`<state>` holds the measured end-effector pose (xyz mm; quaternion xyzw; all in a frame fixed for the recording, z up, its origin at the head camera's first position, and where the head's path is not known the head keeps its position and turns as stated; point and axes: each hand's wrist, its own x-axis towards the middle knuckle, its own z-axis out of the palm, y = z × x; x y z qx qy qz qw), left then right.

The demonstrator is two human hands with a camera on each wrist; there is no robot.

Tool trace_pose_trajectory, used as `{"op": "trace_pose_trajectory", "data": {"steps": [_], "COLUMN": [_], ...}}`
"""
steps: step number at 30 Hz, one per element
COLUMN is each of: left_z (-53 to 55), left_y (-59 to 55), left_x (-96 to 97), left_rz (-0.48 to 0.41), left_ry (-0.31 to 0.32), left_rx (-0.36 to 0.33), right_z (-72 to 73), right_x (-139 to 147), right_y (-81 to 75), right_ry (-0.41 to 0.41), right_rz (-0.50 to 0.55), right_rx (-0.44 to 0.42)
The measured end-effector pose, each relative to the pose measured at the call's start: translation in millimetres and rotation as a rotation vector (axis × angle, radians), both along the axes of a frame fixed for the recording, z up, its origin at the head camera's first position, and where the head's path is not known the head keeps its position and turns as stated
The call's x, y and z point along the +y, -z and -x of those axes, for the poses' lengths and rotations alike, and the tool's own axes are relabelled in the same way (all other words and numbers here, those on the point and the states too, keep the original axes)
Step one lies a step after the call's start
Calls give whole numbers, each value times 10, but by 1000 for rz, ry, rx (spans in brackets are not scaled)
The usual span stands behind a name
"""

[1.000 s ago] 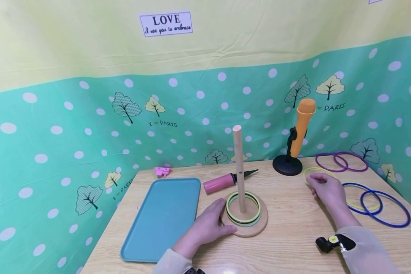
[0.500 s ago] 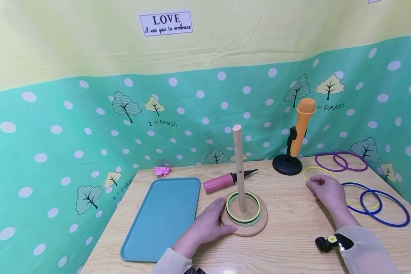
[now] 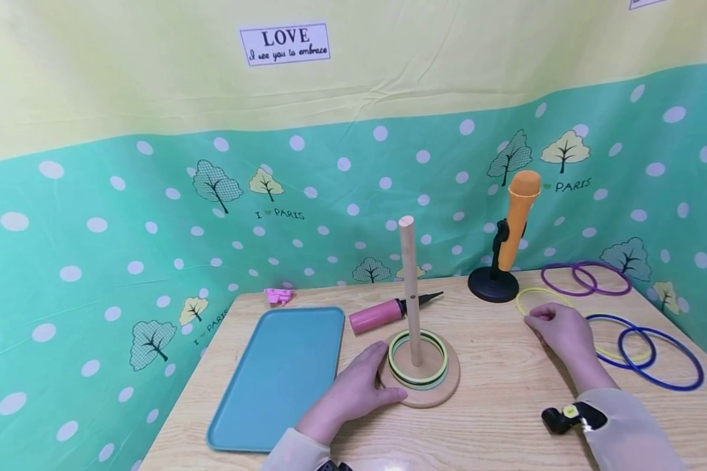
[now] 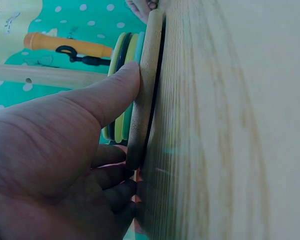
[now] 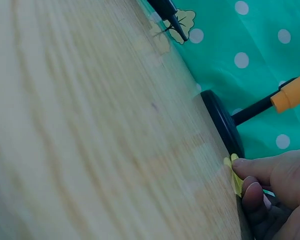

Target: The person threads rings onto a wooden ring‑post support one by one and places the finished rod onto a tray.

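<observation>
My left hand [image 3: 362, 383] grips the round wooden base [image 3: 442, 394] of a ring-toss stand, thumb at its near edge and fingers along its left side. An upright wooden peg [image 3: 411, 288] rises from the base. Several stacked rings [image 3: 418, 379], pale yellow on top with dark and green ones below, lie around the peg's foot. To the right, my right hand [image 3: 562, 330] pinches the near edge of a yellow ring [image 3: 544, 289] between thumb and fingers. Its far side stays low over the table; the palm hides part of it.
Two blue rings [image 3: 674, 387] overlap at right, with another yellow ring [image 3: 636, 359] among them. Behind lie two purple rings [image 3: 615, 263]. An orange microphone [image 3: 517, 222] on a black stand [image 3: 493, 286], a pink hand pump [image 3: 377, 316], a blue tray [image 3: 277, 379] and a pink toy [image 3: 279, 296] surround the peg.
The pinched yellow ring has shifted slightly left with my right fingers. My left hand and the ring-toss stand keep their places.
</observation>
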<state>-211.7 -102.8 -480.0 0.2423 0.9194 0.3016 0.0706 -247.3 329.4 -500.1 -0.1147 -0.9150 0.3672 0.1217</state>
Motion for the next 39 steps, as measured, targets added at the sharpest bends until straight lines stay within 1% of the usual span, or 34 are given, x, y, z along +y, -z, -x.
{"op": "trace_pose_trajectory", "data": {"steps": [10, 16, 25, 28, 32, 35, 39], "left_z": [3, 11, 13, 13, 14, 12, 6], "left_y": [13, 23, 34, 38, 36, 32, 22], "left_x": [5, 0, -7, -4, 1, 3, 2], "left_rz": [-6, -5, -7, -7, -7, -2, 9], "left_ry": [2, 3, 6, 9, 12, 13, 12], "left_rx": [10, 7, 1, 7, 12, 11, 9], "right_z": [7, 10, -1, -7, -28, -42, -35], "right_x": [1, -4, -3, 14, 41, 61, 83], "right_y": [-10, -13, -33, -65, -153, -216, -258], "right_ry": [-7, -4, -10, -23, -33, -28, -2], "right_rz": [-5, -39, -38, -29, -3, 0, -24], "right_rx": [-30, -17, -14, -28, -45, -27, 33]}}
